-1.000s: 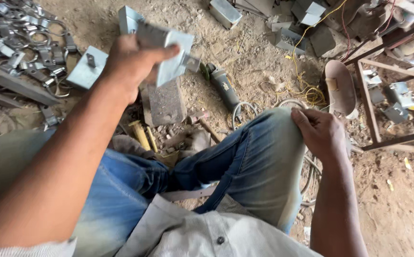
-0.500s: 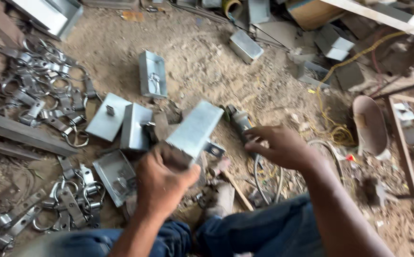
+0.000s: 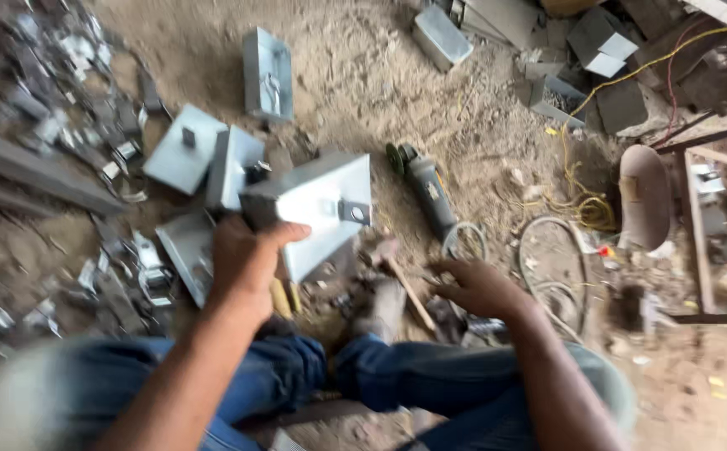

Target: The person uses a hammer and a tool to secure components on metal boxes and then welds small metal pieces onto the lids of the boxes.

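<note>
1. the dirt floor (image 3: 363, 75) is strewn with metal scrap, thickest at the left edge; the person sits low over it, knees in blue jeans (image 3: 430, 376).
2. the grey sheet-metal box (image 3: 317, 205) is off the ground in the left hand (image 3: 246, 259), fingers wrapped round its near-left corner. its long axis runs up and right, away from that hand, with a small bracket on the upper face.
3. more folded metal pieces (image 3: 213, 159) lie just behind and left of the box, one further piece (image 3: 267, 71) standing apart beyond them.
4. an angle grinder (image 3: 426, 188) lies right of the box, its body pointing toward the right hand, cable looping nearby.
5. the right hand (image 3: 480, 288) is low by the knee, fingers spread loosely, holding nothing i can make out; it is the nearer one to the grinder and to a wooden-handled tool (image 3: 409, 292) just beside it.
</note>
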